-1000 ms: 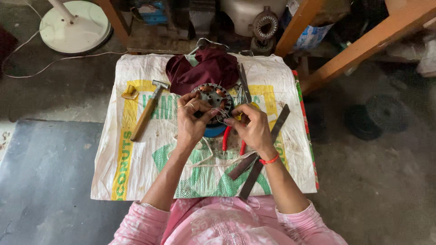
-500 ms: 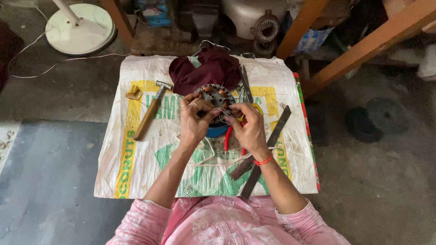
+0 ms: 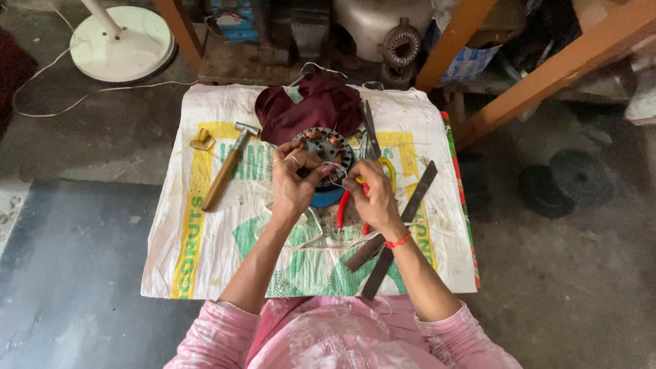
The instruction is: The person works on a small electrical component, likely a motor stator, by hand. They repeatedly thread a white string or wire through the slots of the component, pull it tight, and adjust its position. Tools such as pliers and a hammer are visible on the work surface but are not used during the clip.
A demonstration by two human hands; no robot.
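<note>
Near the woven sack's [image 3: 205, 225] middle, our left hand [image 3: 292, 183] and right hand [image 3: 372, 195] pinch thin white wire [image 3: 335, 171] against the round copper-wound metal stator [image 3: 328, 147]; beyond lies a maroon cloth [image 3: 307, 109], toward the far edge.
</note>
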